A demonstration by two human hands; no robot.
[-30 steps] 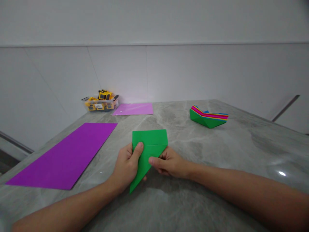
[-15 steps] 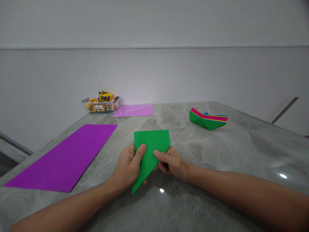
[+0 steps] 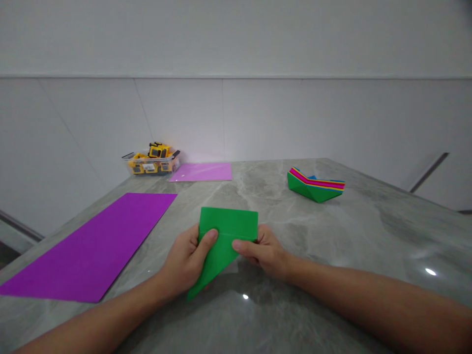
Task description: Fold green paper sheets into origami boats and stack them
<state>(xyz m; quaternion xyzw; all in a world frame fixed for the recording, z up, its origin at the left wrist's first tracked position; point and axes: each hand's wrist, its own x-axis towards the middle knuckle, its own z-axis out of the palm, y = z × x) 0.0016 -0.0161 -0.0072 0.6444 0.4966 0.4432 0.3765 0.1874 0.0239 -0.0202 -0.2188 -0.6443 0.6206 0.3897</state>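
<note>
Here, our left hand (image 3: 186, 258) and right hand (image 3: 269, 253) both pinch the green folded paper (image 3: 226, 223); uneven pressure might skew it.

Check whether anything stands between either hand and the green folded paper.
Nothing visible does: the left hand and right hand both hold the green folded paper directly. The purple sheet lies apart to the left; the folded boat sits apart, farther off to the right.

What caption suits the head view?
Left hand and right hand hold folded green paper; a paper boat sits beyond.
</note>
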